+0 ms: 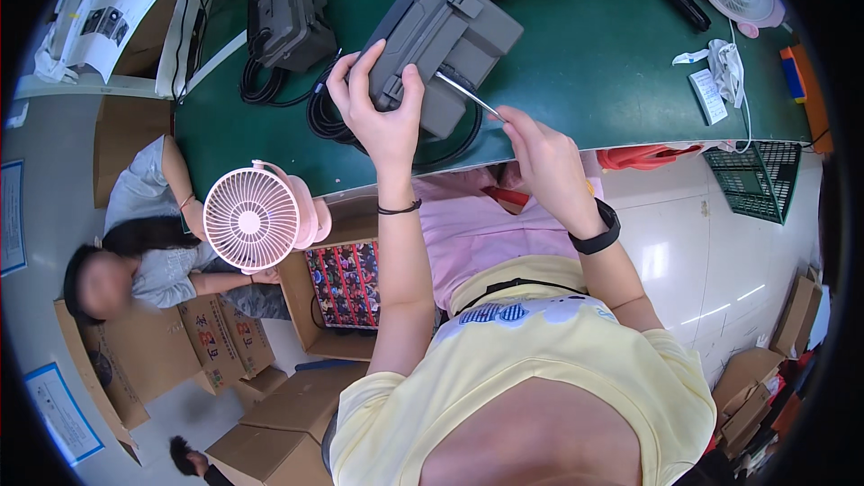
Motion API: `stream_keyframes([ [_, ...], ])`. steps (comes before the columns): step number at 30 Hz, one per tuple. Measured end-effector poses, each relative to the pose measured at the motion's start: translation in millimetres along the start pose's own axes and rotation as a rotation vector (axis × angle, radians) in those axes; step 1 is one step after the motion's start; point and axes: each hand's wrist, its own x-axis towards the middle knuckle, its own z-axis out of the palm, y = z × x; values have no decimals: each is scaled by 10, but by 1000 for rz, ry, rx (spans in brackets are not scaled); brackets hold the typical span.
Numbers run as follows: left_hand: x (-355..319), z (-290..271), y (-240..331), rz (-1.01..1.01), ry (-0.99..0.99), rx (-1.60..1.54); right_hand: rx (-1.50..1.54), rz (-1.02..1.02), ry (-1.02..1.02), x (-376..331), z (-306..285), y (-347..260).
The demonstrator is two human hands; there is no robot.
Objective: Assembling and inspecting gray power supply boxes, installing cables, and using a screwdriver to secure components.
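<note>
At the table [598, 63], the left hand [385, 119] holds a gray case [421, 34], the right hand [547, 160] a metal rod [470, 96], near end hidden.

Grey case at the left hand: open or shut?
Looks shut: the grey case shows no visible gap beside its upper latch.

You get bright, fairly even light across the green surface [630, 81], with soft shadows about the dark gray case [423, 31]. To your right, the white tiled floor [661, 207] throws back a patch of glare and thin bright streaks. Your left hand [385, 121] and right hand [551, 171] look crisp; the slim metal rod [468, 95] gleams. Blur hides the co-worker's head [106, 283]. Your fisheye view bends the surface's edges, and blackness swallows the corners.
</note>
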Motion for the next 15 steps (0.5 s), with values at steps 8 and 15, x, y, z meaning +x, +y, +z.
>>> stream_keyframes([
  [8,10,-21,-38,-35,-11,-22,29,-6,27,-13,78,18],
  [15,53,-55,-118,-38,-38,-76,408,284,-260,38,62,16],
])
